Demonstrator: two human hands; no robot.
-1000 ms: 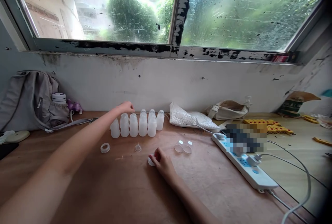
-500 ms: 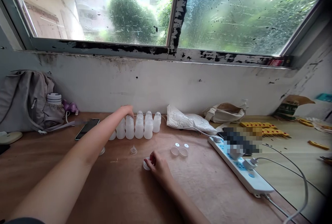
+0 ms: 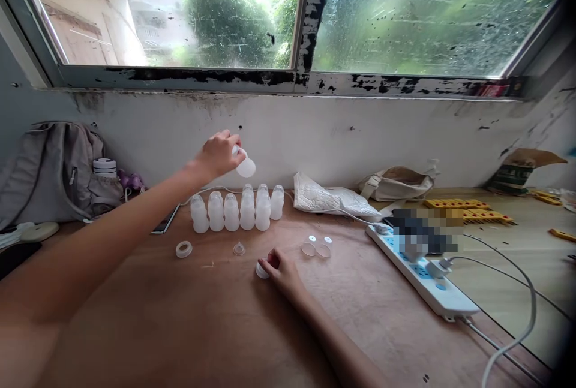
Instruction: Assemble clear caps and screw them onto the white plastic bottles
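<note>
My left hand (image 3: 222, 153) is closed around a small frosted plastic bottle (image 3: 246, 166), holding it tilted in the air above a row of similar bottles. These frosted, waisted bottles (image 3: 231, 214) stand upright near the wall, some with clear tops. On the table, my right hand (image 3: 279, 271) pinches a small white round cap-like piece (image 3: 261, 270), partly hidden by the fingers. A white ring (image 3: 183, 249) lies below the row at left. Between it and my right hand sits a clear teat-shaped piece (image 3: 239, 248). Two clear round discs (image 3: 315, 249) lie to the right.
A white power strip (image 3: 423, 274) with cables crosses the right side. Behind lie a white padded packet (image 3: 333, 199) and a beige bag (image 3: 396, 184). A grey backpack (image 3: 58, 172) and a phone (image 3: 165, 220) are at left. Yellow racks (image 3: 468, 211) rest at far right.
My left hand has risen from the row of bottles and moved slightly right, bringing one bottle up with it. My right hand keeps its pinch on the white piece. The view has shifted slightly.
</note>
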